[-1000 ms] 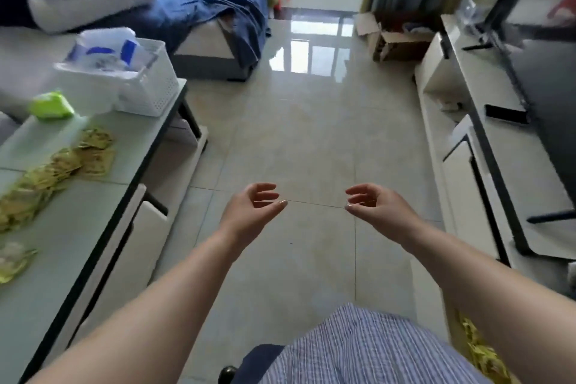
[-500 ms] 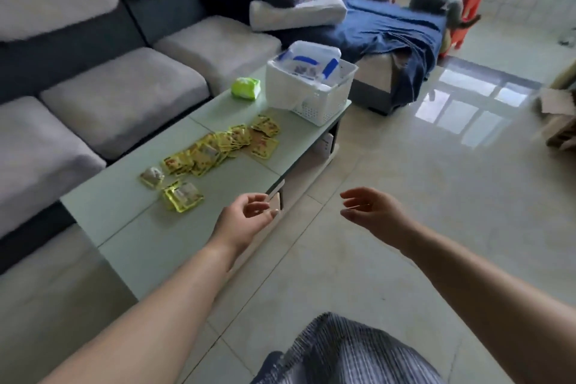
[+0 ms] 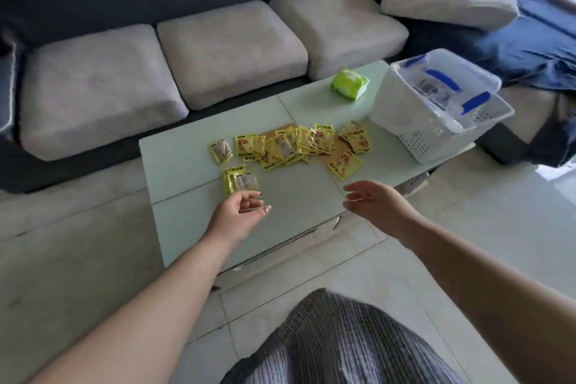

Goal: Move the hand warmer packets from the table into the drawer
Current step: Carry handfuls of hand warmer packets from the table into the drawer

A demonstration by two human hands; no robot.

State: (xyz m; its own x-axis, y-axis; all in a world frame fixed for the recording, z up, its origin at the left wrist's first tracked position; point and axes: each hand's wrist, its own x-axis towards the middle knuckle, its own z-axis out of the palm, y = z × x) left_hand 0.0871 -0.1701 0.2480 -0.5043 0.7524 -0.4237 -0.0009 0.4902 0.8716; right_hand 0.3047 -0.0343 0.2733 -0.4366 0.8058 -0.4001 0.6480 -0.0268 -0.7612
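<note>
Since a moment ago the view has swung to face the sofa (image 3: 162, 72) and the pale table (image 3: 187, 171) squarely, and both hands now hover over the table's near edge. The yellow hand warmer packets (image 3: 290, 146) lie scattered mid-table beside a white basket (image 3: 414, 131). The left hand (image 3: 240, 212), fingers loosely curled and empty, sits just beside the nearest packet (image 3: 241, 182); the right hand (image 3: 374, 203) is relaxed and empty.

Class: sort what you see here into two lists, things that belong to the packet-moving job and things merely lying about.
Job things:
packets
table
left hand
right hand

Lying about:
green pack
white basket
sofa
pillow
</note>
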